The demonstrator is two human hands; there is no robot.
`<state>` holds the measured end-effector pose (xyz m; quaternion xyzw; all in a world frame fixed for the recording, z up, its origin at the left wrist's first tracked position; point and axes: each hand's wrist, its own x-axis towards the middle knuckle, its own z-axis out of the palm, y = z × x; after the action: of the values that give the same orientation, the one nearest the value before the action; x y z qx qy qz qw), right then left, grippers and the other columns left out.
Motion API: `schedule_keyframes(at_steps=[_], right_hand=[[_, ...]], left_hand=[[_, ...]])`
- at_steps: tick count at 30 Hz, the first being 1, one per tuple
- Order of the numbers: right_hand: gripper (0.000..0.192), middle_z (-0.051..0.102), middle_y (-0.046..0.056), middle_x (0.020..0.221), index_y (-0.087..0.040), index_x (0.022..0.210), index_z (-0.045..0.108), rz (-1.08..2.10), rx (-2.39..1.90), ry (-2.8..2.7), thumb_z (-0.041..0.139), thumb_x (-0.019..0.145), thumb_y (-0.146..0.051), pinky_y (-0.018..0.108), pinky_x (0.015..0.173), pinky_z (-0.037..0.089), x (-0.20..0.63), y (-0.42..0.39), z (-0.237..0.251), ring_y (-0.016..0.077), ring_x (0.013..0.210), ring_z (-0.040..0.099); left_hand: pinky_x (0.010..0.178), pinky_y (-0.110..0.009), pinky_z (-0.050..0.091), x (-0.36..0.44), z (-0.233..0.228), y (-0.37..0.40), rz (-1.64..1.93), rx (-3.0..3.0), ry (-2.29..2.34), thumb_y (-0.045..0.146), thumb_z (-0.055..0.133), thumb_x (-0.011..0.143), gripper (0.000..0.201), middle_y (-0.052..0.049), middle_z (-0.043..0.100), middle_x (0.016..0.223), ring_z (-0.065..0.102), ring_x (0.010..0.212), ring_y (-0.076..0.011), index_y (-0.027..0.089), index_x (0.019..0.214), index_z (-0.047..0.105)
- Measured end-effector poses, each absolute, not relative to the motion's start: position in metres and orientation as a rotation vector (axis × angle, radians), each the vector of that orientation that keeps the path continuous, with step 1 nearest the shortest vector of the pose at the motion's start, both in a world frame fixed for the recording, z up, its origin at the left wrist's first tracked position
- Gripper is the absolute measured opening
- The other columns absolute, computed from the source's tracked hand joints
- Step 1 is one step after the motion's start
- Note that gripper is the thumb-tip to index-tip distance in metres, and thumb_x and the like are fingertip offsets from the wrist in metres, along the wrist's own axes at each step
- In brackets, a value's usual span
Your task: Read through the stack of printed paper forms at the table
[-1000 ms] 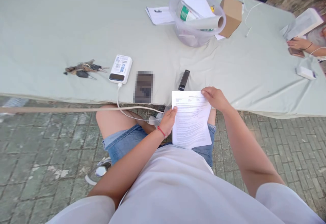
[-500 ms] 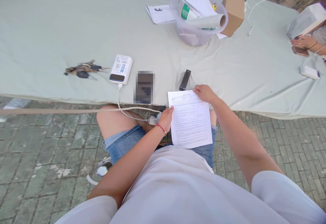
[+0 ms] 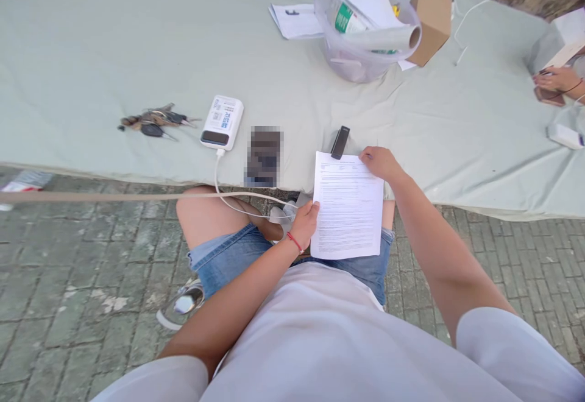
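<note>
A printed sheet of paper (image 3: 350,206) is held over my lap, its top edge reaching the table's front edge. My left hand (image 3: 304,222) pinches its left edge, a red string at the wrist. My right hand (image 3: 379,161) grips its top right corner. A small black stick-shaped device (image 3: 340,142) lies on the table just above the sheet, its lower end partly covered by the paper. Left of it lies a dark phone (image 3: 265,155), and a white power bank (image 3: 222,122) with a white cable (image 3: 237,198) hanging toward my lap.
The table (image 3: 91,55) has a pale green cloth. A bunch of keys (image 3: 153,120) lies at the left. Far back stand a clear tub (image 3: 365,55) with papers and a roll, a cardboard box (image 3: 432,15) and loose sheets (image 3: 295,21). Another person's hand (image 3: 555,78) is far right. Brick paving below.
The sheet has shifted up and slightly right, its top now over the table edge and touching the black device. Both hands moved with it.
</note>
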<state>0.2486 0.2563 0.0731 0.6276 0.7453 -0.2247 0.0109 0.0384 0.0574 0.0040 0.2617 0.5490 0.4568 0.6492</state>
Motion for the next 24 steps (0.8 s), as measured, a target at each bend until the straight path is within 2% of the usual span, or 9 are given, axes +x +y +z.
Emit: schedule_keyframes(at_steps=[4, 7, 9, 12, 16, 20, 24], right_hand=[[0.039, 0.066, 0.02, 0.13, -0.016, 0.127, 0.065, -0.473, 2.118, 2.447, 0.044, 0.103, -0.037, 0.06, 0.114, 0.042, 0.227, 0.267, 0.079, 0.0389, 0.129, 0.052], [0.054, 0.056, 0.021, 0.148, -0.014, 0.148, 0.052, -0.5, 2.104, 2.553, 0.037, 0.106, -0.045, 0.061, 0.122, 0.035, 0.201, 0.282, 0.078, 0.0378, 0.143, 0.042], [0.062, 0.044, 0.02, 0.162, -0.014, 0.157, 0.044, -0.548, 2.051, 2.6, 0.034, 0.107, -0.05, 0.061, 0.126, 0.03, 0.181, 0.294, 0.072, 0.0372, 0.152, 0.033], [0.067, 0.032, 0.017, 0.172, -0.017, 0.161, 0.038, -0.664, 2.025, 2.58, 0.032, 0.107, -0.056, 0.067, 0.128, 0.02, 0.154, 0.31, 0.057, 0.0377, 0.161, 0.019], [0.065, 0.03, 0.014, 0.174, -0.02, 0.161, 0.042, -0.79, 1.963, 2.49, 0.033, 0.107, -0.056, 0.072, 0.128, 0.01, 0.133, 0.311, 0.043, 0.0368, 0.163, 0.014], [0.06, 0.032, 0.011, 0.174, -0.022, 0.161, 0.042, -0.739, 1.854, 2.516, 0.031, 0.109, -0.05, 0.072, 0.128, 0.011, 0.128, 0.29, 0.047, 0.034, 0.164, 0.015], [0.06, 0.033, 0.01, 0.174, -0.02, 0.161, 0.042, -0.658, 1.813, 2.512, 0.03, 0.109, -0.046, 0.07, 0.129, 0.012, 0.128, 0.273, 0.057, 0.0329, 0.164, 0.016]], left_hand=[[0.103, -0.046, 0.051, 0.035, 0.009, 0.063, 1.007, 0.58, 1.188, 0.063, 0.069, 0.086, 0.05, -0.011, 0.078, 0.113, 0.07, 0.11, -0.0319, 0.017, 0.103, 0.074], [0.101, -0.046, 0.052, 0.035, 0.014, 0.063, 0.992, 0.557, 1.182, 0.064, 0.072, 0.083, 0.05, -0.011, 0.079, 0.11, 0.07, 0.107, -0.0322, 0.016, 0.099, 0.074], [0.101, -0.045, 0.052, 0.036, 0.018, 0.062, 0.987, 0.542, 1.184, 0.063, 0.072, 0.082, 0.049, -0.011, 0.079, 0.109, 0.07, 0.107, -0.0322, 0.016, 0.098, 0.074], [0.103, -0.046, 0.05, 0.035, 0.024, 0.061, 0.968, 0.533, 1.189, 0.061, 0.071, 0.083, 0.045, -0.01, 0.079, 0.108, 0.07, 0.108, -0.0326, 0.018, 0.098, 0.074], [0.104, -0.047, 0.049, 0.033, 0.028, 0.061, 0.949, 0.539, 1.187, 0.058, 0.069, 0.085, 0.04, -0.009, 0.078, 0.102, 0.069, 0.106, -0.0326, 0.019, 0.095, 0.073], [0.101, -0.049, 0.05, 0.031, 0.029, 0.056, 0.933, 0.555, 1.175, 0.058, 0.069, 0.086, 0.038, -0.008, 0.077, 0.094, 0.069, 0.098, -0.0317, 0.02, 0.088, 0.07], [0.097, -0.046, 0.052, 0.029, 0.03, 0.048, 0.917, 0.553, 1.178, 0.06, 0.069, 0.087, 0.039, -0.007, 0.076, 0.093, 0.068, 0.094, -0.0297, 0.021, 0.088, 0.068]])
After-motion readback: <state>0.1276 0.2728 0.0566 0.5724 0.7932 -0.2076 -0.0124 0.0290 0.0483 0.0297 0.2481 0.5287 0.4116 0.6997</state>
